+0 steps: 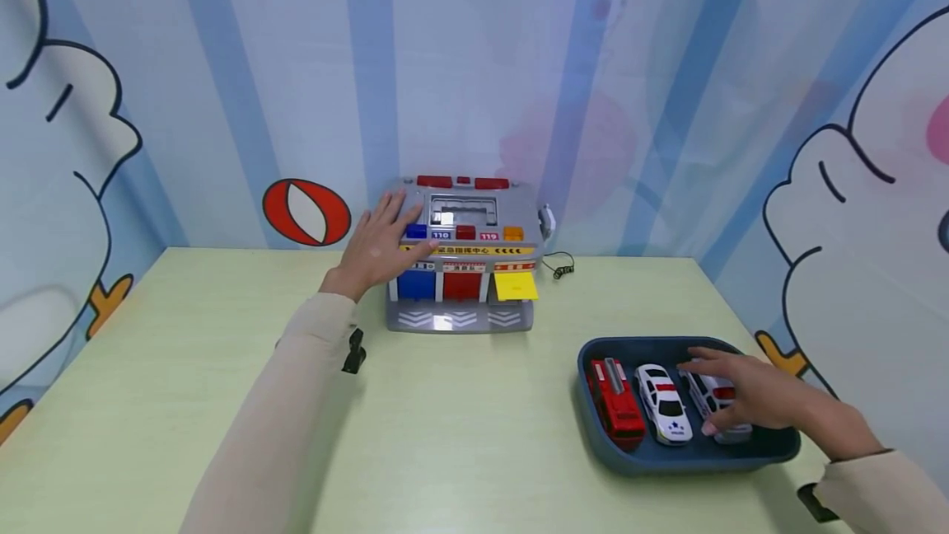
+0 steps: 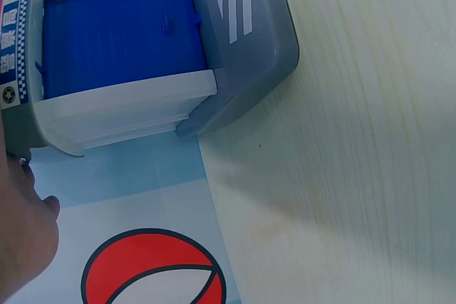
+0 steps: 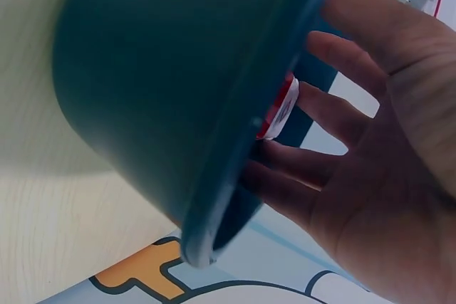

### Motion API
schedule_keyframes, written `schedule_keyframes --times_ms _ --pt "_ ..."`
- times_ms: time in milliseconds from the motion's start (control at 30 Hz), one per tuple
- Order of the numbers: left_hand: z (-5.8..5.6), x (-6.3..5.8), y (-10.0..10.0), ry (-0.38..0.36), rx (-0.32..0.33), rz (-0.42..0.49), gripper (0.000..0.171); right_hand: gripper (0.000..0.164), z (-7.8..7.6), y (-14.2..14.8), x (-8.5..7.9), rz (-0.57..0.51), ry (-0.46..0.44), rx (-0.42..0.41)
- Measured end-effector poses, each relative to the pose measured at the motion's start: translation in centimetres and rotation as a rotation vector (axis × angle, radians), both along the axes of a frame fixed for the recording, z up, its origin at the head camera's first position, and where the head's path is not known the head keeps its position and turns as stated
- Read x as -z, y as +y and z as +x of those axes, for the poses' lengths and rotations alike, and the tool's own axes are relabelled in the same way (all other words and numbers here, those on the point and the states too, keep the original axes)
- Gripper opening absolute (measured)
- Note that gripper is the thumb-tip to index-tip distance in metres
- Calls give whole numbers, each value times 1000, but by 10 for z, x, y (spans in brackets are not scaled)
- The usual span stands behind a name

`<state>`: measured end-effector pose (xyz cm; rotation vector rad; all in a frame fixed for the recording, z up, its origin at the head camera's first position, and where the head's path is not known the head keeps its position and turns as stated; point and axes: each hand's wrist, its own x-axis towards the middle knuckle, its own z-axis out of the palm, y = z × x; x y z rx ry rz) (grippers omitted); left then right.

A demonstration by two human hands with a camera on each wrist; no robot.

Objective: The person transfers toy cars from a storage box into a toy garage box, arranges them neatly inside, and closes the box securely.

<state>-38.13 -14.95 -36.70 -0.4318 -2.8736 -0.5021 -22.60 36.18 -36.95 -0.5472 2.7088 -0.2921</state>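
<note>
Fingers (image 1: pixel 717 364) of the right hand (image 1: pixel 774 394) are spread apart around the white toy vehicle (image 1: pixel 712 402) within the blue tray (image 1: pixel 697 460), though whether it is touched cannot be told; beside it are set a white police car (image 1: pixel 663 405) and a red fire truck (image 1: pixel 617 405). By the left hand (image 1: pixel 374 245), its fingers laid straight, the grey toy station (image 1: pixel 467 250) is touched at its upper left. Both tray and station are borne by the pale surface (image 1: pixel 460 435).
</note>
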Motion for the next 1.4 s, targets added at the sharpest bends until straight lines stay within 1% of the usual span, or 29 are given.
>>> schedule_keyframes --times_ms 233,467,667,933,1133,1400 --pt "-1 -1 -1 -2 4 9 83 82 -1 -2 0 28 -65 15" --pt "0 -2 -1 1 6 11 83 79 -1 -6 4 100 -53 32" --pt "0 0 -1 5 3 9 83 75 0 -7 8 134 -31 46" --pt "3 0 -3 -4 2 22 83 71 3 -7 13 98 -4 1" --pt "3 2 -3 -6 4 27 83 68 4 -6 14 80 5 -6" --pt "0 1 -1 0 10 20 83 67 3 -7 15 99 37 -3"
